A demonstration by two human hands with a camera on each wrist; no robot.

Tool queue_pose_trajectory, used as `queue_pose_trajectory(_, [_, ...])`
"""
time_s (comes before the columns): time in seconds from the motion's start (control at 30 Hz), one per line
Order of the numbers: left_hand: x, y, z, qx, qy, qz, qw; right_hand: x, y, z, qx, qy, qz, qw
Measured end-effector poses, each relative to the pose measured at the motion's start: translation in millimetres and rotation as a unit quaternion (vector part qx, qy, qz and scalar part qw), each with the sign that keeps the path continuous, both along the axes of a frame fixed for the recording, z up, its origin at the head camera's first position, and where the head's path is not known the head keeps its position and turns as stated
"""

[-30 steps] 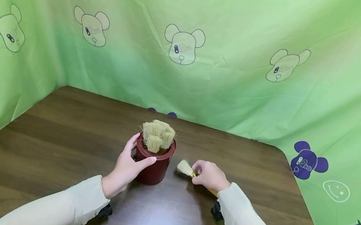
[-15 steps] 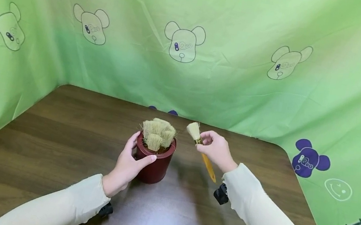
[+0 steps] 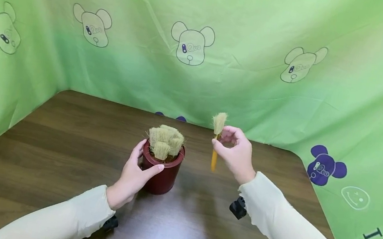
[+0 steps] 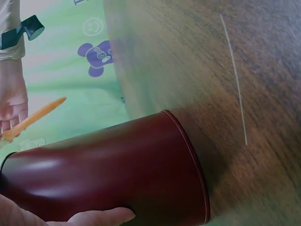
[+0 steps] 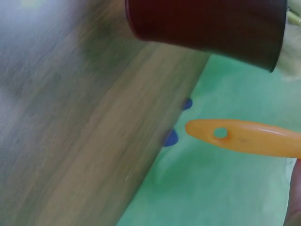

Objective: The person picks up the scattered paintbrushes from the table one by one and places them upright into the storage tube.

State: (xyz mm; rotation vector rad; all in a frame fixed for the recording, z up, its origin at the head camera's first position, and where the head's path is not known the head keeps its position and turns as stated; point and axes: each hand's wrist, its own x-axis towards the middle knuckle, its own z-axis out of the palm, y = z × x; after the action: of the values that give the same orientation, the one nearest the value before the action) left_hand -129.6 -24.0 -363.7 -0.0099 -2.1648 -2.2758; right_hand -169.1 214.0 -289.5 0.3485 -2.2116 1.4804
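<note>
A dark red cup [image 3: 161,173] stands on the brown wooden table [image 3: 60,149] with several bristle brushes [image 3: 165,140] upright in it. My left hand [image 3: 133,174] grips the cup's left side, thumb on the front rim; the left wrist view shows the cup's wall [image 4: 113,174] close up. My right hand [image 3: 234,153] pinches a brush with an orange handle [image 3: 216,140] in the air to the right of the cup, bristles up, handle hanging down. The right wrist view shows that orange handle [image 5: 244,139] with its hanging hole beside the cup [image 5: 207,28].
A green cloth with bear prints [image 3: 224,50] walls in the table at the back and on both sides. The table's rounded far right corner [image 3: 300,160] is close to my right arm. Bare wood lies to the left and in front of the cup.
My right hand lifted the orange-handled brush off the table, raised it beside the cup and turned it upright. The left hand stayed on the cup.
</note>
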Motion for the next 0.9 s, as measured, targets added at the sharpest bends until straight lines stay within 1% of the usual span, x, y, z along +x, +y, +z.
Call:
queue_pose_trajectory(0.17, [-0.2,0,1.0,-0.006,0.001,-0.002,1.0000,4.3,-11,9.3,-0.060,0.031,-0.012,0.998])
queue_pose_trajectory(0.3, [0.7,0,1.5,-0.007,0.003,-0.002,1.0000,8.2,-23,16.9,-0.134,0.029,-0.026,0.990])
queue_pose_trajectory(0.4, [1.4,-1,1.9,-0.011,0.006,-0.002,0.9999,11.2,-33,22.0,-0.196,0.019,-0.031,0.980])
queue_pose_trajectory(0.5, [2.1,-1,2.3,-0.018,0.011,-0.002,0.9998,14.2,-43,28.0,-0.259,0.010,-0.021,0.966])
queue_pose_trajectory(0.6, [3.1,-1,2.6,-0.021,0.017,-0.001,0.9996,16.6,-52,34.0,-0.309,0.000,-0.011,0.951])
queue_pose_trajectory(0.67, [3.2,-1,2.9,-0.020,0.016,-0.001,0.9997,17.5,-57,36.9,-0.328,-0.001,-0.007,0.945])
queue_pose_trajectory(0.7, [2.7,-1,2.5,-0.019,0.014,-0.001,0.9997,17.6,-60,37.9,-0.332,-0.001,-0.006,0.943])
queue_pose_trajectory(0.9, [0.5,-1,0.6,-0.015,0.012,-0.003,0.9998,17.9,-71,41.3,-0.328,0.010,0.008,0.944])
